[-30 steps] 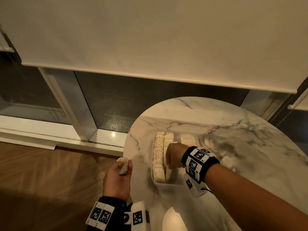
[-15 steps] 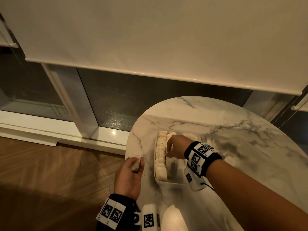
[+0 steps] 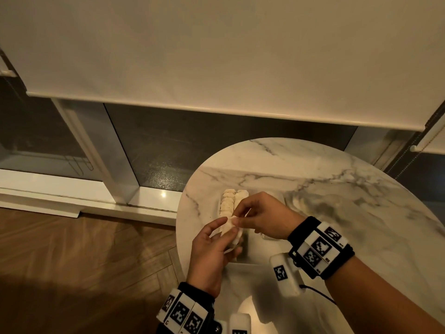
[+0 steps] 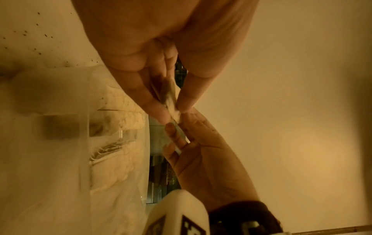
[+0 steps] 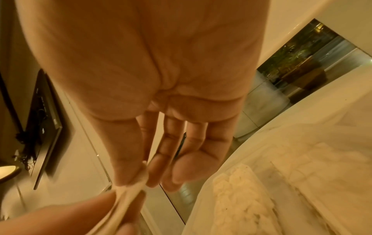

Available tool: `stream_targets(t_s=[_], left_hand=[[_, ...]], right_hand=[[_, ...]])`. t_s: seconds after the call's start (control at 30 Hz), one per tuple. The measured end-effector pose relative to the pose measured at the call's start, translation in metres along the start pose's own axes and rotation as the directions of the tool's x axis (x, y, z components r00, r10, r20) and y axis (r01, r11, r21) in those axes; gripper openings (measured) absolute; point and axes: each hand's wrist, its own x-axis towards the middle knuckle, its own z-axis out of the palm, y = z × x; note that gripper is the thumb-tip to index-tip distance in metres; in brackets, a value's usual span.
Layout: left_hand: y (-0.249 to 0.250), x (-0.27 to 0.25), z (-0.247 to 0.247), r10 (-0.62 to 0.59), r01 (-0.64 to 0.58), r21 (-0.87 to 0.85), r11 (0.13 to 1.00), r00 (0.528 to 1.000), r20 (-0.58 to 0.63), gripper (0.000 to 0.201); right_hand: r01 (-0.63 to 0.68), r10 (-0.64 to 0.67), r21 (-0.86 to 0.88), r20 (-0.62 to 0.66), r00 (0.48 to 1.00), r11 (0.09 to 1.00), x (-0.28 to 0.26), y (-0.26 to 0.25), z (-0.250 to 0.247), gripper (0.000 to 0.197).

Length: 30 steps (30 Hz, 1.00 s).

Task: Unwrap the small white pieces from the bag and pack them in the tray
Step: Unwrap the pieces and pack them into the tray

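A small wrapped white piece (image 3: 231, 231) is held above the near end of the tray (image 3: 248, 257). My left hand (image 3: 216, 239) grips it from below, thumb and fingers round it. My right hand (image 3: 240, 216) pinches the top edge of its thin wrapper (image 5: 130, 187) between thumb and forefinger; its other fingers hang straight. In the left wrist view the wrapper (image 4: 172, 103) is pinched between both hands. Two rows of unwrapped white pieces (image 3: 232, 201) lie in the tray's far left part. The bag is not clearly in view.
The tray sits near the left edge of a round marble table (image 3: 349, 194). Left of the table lies wooden floor (image 3: 84, 261). Behind it are a dark window (image 3: 216, 145) and a lowered white blind (image 3: 216, 56).
My left hand has brought the wrapped piece from beside the table's edge over to the tray. My right hand has left the rows in the tray and now pinches the wrapper.
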Motion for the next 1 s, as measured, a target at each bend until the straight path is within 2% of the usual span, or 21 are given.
stream_targets(t_s=[0.1, 0.23, 0.43, 0.53, 0.63, 0.73, 0.93, 1.0], left_hand=[[-0.001, 0.002, 0.000, -0.022, 0.022, 0.008, 1.000, 1.000, -0.009, 0.020], [0.004, 0.009, -0.013, -0.066, 0.065, -0.015, 0.998, 0.997, -0.042, 0.024], [-0.001, 0.024, -0.040, -0.038, 0.028, -0.052, 0.998, 0.980, -0.194, 0.016], [-0.004, 0.025, -0.045, -0.145, 0.107, -0.217, 0.970, 0.976, -0.165, 0.028], [-0.006, 0.025, -0.049, -0.212, 0.160, -0.342, 0.926, 0.970, -0.121, 0.039], [-0.011, 0.027, -0.054, -0.230, 0.169, -0.360, 0.917, 0.964, -0.134, 0.042], [-0.013, 0.027, -0.052, -0.259, 0.197, -0.352, 0.915, 0.956, -0.138, 0.033], [-0.015, 0.028, -0.052, -0.268, 0.203, -0.363, 0.909, 0.953, -0.139, 0.034]], right_hand=[[-0.065, 0.066, 0.034, -0.039, 0.997, 0.997, -0.004, 0.008, -0.008, 0.011], [-0.130, 0.132, 0.036, -0.068, 0.989, 0.991, -0.007, 0.015, -0.017, 0.010], [-0.212, 0.221, -0.173, 0.033, 0.975, 0.962, 0.000, 0.027, -0.011, 0.008], [-0.245, 0.293, -0.315, 0.115, 0.949, 0.917, 0.007, 0.029, -0.001, 0.009], [-0.291, 0.379, -0.369, 0.193, 0.905, 0.883, 0.014, 0.030, 0.011, 0.007], [-0.322, 0.426, -0.404, 0.198, 0.883, 0.856, 0.023, 0.032, 0.022, 0.007], [-0.313, 0.449, -0.519, 0.158, 0.879, 0.795, 0.039, 0.029, 0.027, 0.015], [-0.315, 0.461, -0.557, 0.140, 0.876, 0.769, 0.041, 0.028, 0.026, 0.011]])
